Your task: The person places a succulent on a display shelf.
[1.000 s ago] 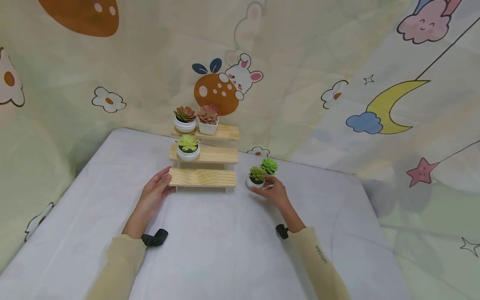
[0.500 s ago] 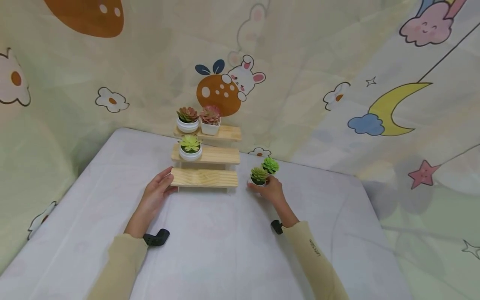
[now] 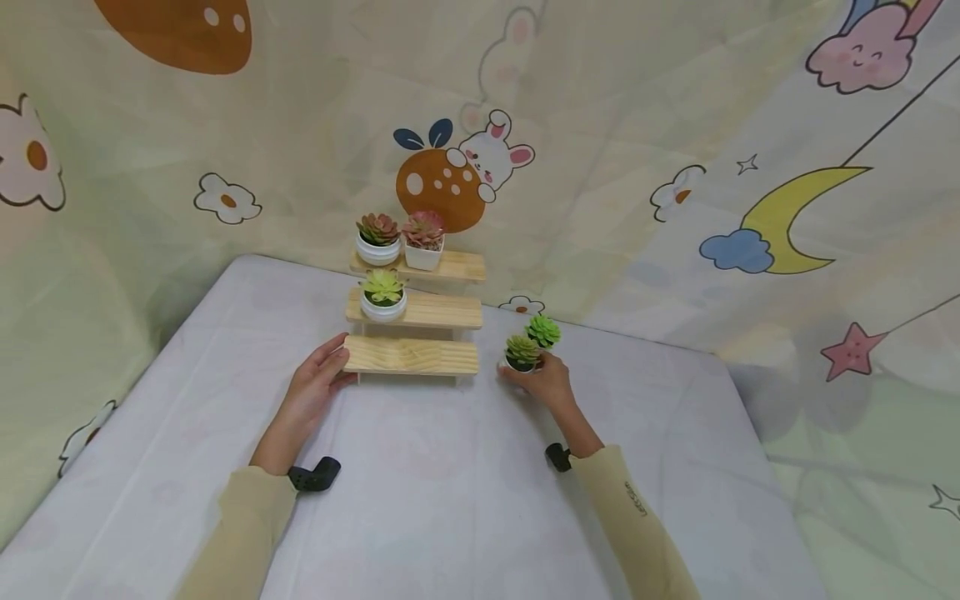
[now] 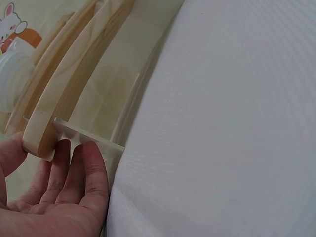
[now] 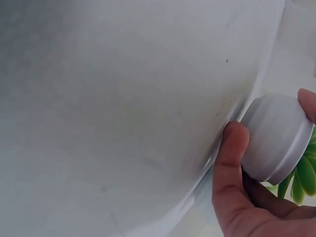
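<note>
Pinching a round white pot (image 5: 274,138) between thumb and fingers of the right hand (image 3: 550,382), with an olive-green succulent (image 3: 522,348) in it. Held near the far edge of the table (image 3: 420,500), a little right of that edge's middle. Cannot tell contact from a slight lift between pot and tabletop. Gripping the wooden stand (image 3: 446,312) with the left hand (image 3: 311,387), at the left end of its lowest board (image 3: 411,357), thumb to the wood, fingers curled beneath, by a translucent leg (image 4: 89,133).

Can see a bright green succulent (image 3: 543,331) just behind the held pot, toward the table's far right corner. Carries, at the left end of the stand's middle board, a yellow-green succulent (image 3: 383,287); on the top board, a brownish-red succulent (image 3: 378,229) and, just right of it, a pink succulent (image 3: 425,231). Wearing beige sleeves (image 3: 630,517), plus a black device (image 3: 315,475) at each wrist. Backed, past the far edge, by a printed cloth (image 3: 585,125).
</note>
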Motion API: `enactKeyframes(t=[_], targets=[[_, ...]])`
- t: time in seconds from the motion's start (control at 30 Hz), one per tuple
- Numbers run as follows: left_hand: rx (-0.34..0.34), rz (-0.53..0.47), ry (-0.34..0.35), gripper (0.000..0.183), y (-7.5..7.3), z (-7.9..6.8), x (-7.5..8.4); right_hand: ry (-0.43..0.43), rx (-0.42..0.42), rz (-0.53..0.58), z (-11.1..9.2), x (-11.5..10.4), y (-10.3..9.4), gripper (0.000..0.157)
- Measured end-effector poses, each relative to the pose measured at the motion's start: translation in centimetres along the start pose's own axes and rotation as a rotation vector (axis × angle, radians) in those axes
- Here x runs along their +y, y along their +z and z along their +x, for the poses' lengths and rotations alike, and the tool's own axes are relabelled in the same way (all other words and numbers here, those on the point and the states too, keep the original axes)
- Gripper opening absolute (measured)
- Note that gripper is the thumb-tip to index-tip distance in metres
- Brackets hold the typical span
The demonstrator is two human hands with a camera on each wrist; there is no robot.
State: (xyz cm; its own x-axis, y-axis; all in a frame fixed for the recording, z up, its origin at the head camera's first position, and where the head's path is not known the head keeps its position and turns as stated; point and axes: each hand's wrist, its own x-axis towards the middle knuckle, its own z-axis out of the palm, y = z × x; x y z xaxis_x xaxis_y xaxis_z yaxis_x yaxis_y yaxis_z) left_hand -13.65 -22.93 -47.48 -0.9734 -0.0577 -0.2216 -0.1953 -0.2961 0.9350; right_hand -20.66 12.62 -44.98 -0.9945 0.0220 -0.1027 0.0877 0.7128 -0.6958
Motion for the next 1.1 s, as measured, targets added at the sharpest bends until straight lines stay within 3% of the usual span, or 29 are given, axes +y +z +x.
enactKeyframes(t=[0.13,0.43,0.57,0.8,1.1], targets=[[0.004,0.002,-0.005,0.062,-0.1,0.1,-0.1,-0.017,0.000,0.001,-0.4,-0.1,-0.3,0.070],[0.004,0.001,0.003,0.065,-0.2,0.2,-0.2,-0.200,0.059,0.028,-1.0,-2.5,-1.9,0.053],[0.003,-0.002,0.001,0.064,-0.1,0.3,-0.3,-0.228,0.049,0.040,-0.8,-3.9,-2.9,0.051],[-0.005,0.008,-0.018,0.060,0.4,0.3,-0.1,-0.206,0.018,0.080,0.6,-5.9,-4.2,0.051],[0.022,0.001,-0.026,0.063,0.1,0.4,0.1,-0.282,0.016,0.139,3.2,-9.7,-4.4,0.055]])
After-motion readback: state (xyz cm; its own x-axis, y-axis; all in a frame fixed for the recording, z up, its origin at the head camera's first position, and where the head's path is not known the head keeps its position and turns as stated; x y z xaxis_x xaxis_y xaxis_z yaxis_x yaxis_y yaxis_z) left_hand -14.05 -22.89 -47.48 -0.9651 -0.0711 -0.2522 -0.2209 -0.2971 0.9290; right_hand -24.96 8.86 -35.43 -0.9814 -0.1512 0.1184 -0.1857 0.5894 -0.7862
